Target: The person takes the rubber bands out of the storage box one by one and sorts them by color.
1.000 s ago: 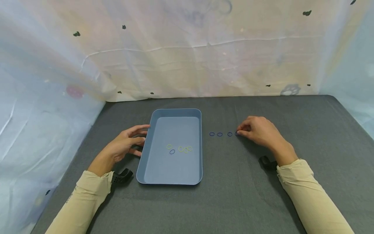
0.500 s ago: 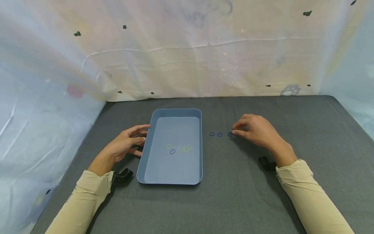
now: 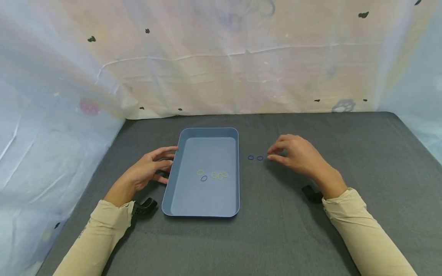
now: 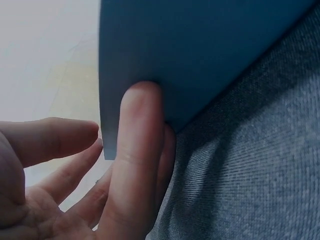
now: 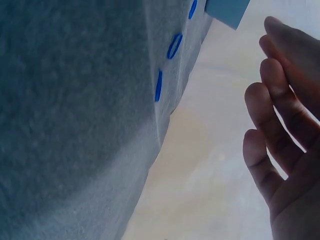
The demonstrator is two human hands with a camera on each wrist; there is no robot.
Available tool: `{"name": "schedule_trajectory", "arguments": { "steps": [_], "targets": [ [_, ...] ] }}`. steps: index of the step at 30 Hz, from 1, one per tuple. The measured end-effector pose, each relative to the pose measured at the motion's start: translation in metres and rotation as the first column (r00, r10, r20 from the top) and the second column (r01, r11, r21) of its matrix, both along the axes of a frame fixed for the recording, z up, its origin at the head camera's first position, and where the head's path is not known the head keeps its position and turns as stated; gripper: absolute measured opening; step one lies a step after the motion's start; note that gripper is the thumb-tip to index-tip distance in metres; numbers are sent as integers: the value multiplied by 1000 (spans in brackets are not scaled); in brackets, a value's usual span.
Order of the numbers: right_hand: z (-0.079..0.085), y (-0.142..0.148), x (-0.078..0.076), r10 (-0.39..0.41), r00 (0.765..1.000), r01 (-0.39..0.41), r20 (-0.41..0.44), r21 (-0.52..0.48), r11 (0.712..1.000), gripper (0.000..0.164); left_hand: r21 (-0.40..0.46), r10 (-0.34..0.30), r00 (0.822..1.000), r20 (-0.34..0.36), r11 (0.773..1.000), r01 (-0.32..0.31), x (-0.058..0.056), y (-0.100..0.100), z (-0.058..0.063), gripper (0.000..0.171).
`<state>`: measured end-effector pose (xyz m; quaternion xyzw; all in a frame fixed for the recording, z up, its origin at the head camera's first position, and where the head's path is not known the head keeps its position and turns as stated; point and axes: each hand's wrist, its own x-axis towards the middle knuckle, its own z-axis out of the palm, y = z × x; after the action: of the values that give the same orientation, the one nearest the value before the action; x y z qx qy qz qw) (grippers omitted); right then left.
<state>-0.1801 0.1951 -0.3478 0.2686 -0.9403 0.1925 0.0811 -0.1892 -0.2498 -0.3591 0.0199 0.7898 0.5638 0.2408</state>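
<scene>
My left hand (image 3: pixel 144 168) rests its fingertips against the outer left wall of a blue-grey tray (image 3: pixel 165 195), fingers mostly extended. In the left wrist view one finger (image 4: pixel 140 115) touches that wall. Inside the tray lie several thin yellow rubber bands (image 3: pixel 214 175) and a blue one (image 3: pixel 204 178). My right hand (image 3: pixel 299 156) hovers right of the tray, thumb and forefinger apart, nothing seen between them. Just left of its fingertips, two blue rubber bands (image 3: pixel 255 158) lie on the cloth. A row of three blue rubber bands (image 5: pixel 175 46) appears in the right wrist view.
Grey cloth (image 3: pixel 276 237) covers the table. A pale patterned sheet (image 3: pixel 221 76) hangs behind the far edge and along the sides. Black wrist straps (image 3: pixel 145 207) sit at both cuffs.
My right hand has shifted left along the row of blue rubber bands, and its thumb and forefinger have spread apart. The left hand and the tray have stayed put.
</scene>
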Motion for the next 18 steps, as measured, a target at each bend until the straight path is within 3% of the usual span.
{"name": "schedule_trajectory", "arguments": {
  "steps": [18],
  "targets": [
    [-3,-16,6,82,991,-87,-110,-42,995,10,8,-10,1000,-27,1000,10,2,1,1,62]
  ]
}}
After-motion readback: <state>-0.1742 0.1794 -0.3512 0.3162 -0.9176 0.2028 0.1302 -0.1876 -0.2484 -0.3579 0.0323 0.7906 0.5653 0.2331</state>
